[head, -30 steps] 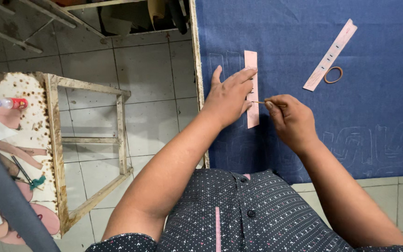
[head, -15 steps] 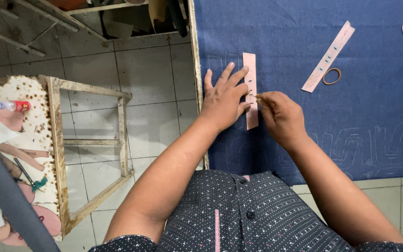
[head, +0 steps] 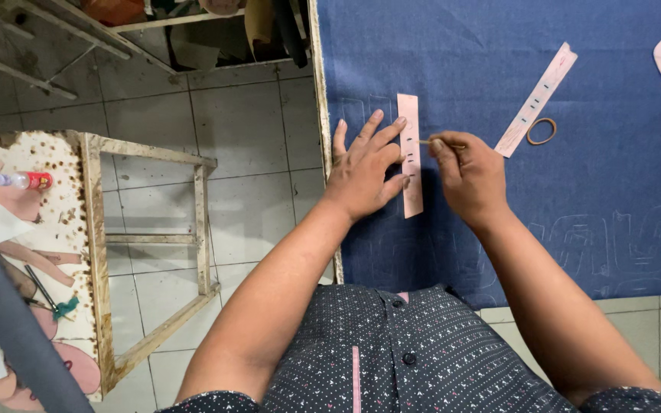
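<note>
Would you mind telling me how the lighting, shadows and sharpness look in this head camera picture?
Head view: soft, even light, no glare on the blue fabric; only faint shadows beneath the left hand and right hand; the pink strip and thin stick are sharp; a dark bar at lower left is blurred; straight edges bow slightly near the borders.

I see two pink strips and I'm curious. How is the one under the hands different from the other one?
The pink paper strip with slots lies straight up and down on the blue cloth; the second pink slotted strip lies slanted. The left hand presses the first; nobody touches the second, which sits beside a brown rubber ring. Both are pink with small dark slots.
</note>
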`<state>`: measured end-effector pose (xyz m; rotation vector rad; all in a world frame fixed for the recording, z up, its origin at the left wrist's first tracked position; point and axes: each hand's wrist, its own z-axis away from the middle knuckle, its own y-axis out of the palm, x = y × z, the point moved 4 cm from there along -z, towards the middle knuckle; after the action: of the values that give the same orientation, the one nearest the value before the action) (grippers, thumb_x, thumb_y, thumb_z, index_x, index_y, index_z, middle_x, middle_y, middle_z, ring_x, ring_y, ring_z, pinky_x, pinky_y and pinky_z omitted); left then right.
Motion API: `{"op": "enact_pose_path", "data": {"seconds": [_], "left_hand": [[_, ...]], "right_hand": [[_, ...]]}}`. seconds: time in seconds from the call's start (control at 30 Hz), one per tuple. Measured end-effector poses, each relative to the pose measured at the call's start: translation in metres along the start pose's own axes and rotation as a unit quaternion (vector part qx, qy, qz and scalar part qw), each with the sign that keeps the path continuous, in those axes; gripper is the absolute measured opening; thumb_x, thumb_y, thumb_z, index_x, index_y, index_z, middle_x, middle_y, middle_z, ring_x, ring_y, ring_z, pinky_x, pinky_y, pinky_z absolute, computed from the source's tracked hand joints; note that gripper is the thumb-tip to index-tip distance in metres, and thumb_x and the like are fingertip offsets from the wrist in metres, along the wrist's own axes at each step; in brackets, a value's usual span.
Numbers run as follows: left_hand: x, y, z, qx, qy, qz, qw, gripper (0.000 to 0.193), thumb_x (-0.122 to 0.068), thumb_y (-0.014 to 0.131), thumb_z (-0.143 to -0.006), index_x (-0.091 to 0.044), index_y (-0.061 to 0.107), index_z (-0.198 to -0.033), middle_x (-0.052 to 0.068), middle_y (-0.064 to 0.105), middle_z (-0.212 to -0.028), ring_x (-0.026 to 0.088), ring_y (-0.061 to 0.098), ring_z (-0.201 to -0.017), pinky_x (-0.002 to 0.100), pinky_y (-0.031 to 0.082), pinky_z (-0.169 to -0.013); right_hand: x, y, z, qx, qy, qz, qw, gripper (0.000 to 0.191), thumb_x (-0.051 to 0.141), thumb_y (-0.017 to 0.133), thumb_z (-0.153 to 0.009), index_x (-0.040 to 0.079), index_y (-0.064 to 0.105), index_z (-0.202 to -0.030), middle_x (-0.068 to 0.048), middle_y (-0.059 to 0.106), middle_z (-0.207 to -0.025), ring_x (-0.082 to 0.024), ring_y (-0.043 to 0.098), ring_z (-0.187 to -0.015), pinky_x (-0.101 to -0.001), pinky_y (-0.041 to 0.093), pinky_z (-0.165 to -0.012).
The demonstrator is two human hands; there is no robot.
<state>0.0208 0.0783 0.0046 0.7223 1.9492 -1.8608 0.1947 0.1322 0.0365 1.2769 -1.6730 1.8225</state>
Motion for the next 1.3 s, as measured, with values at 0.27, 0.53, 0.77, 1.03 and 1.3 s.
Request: {"op": "enact_pose_path", "data": {"seconds": [0.27, 0.53, 0.77, 1.03, 1.3], "left_hand": [[-0.003, 0.001, 0.002, -0.006, -0.001, -0.032, 0.999, 0.031, -0.044, 0.071, -0.087, -0.02, 0.069, -0.106, -0.004, 0.042, -0.16, 0.025, 0.028, -0.154, 0.066, 0.009, -0.124], [-0.006, 0.001, 0.0, 0.0, -0.008, -0.069, 0.998, 0.032, -0.044, 0.068, -0.085, -0.02, 0.069, -0.106, -0.003, 0.043, -0.159, 0.025, 0.027, -0.154, 0.068, 0.008, -0.122], [-0.008, 0.004, 0.006, -0.03, 0.021, -0.089, 0.995, 0.051, -0.043, 0.065, -0.086, -0.019, 0.063, -0.13, -0.001, 0.041, -0.16, 0.025, 0.027, -0.154, 0.067, 0.008, -0.123], [-0.01, 0.007, 0.004, -0.011, 0.0, -0.097, 0.995, 0.059, -0.041, 0.066, -0.087, -0.021, 0.059, -0.142, -0.002, 0.04, -0.162, 0.025, 0.028, -0.153, 0.068, 0.007, -0.123], [-0.046, 0.032, 0.0, 0.024, -0.033, -0.113, 0.993, 0.06, -0.044, 0.069, -0.087, -0.025, 0.057, -0.143, -0.001, 0.04, -0.159, 0.029, 0.025, -0.153, 0.068, 0.006, -0.12]], "right_hand": [[0.002, 0.011, 0.0, -0.043, -0.041, 0.073, 0.996, 0.011, 0.014, 0.069, -0.104, 0.004, 0.072, -0.108, -0.014, 0.073, -0.099, -0.031, 0.073, -0.086, -0.0385, 0.057, -0.075], [0.001, 0.018, -0.005, -0.04, -0.065, 0.053, 0.996, 0.008, 0.01, 0.067, -0.103, 0.003, 0.07, -0.107, -0.015, 0.072, -0.098, -0.033, 0.073, -0.087, -0.0392, 0.057, -0.076], [-0.032, -0.031, 0.006, 0.001, -0.038, 0.226, 0.973, 0.027, 0.012, 0.065, -0.098, 0.014, 0.075, -0.123, -0.015, 0.062, -0.119, -0.033, 0.067, -0.103, -0.042, 0.056, -0.086], [-0.099, -0.116, -0.006, 0.014, -0.006, 0.313, 0.95, 0.034, 0.029, 0.074, -0.1, 0.026, 0.074, -0.134, -0.013, 0.059, -0.126, -0.032, 0.066, -0.103, -0.0432, 0.056, -0.085], [-0.081, -0.094, 0.016, 0.071, -0.034, 0.213, 0.974, 0.049, 0.027, 0.077, -0.092, 0.017, 0.066, -0.138, -0.014, 0.059, -0.127, -0.033, 0.068, -0.104, -0.0434, 0.056, -0.083]]}}
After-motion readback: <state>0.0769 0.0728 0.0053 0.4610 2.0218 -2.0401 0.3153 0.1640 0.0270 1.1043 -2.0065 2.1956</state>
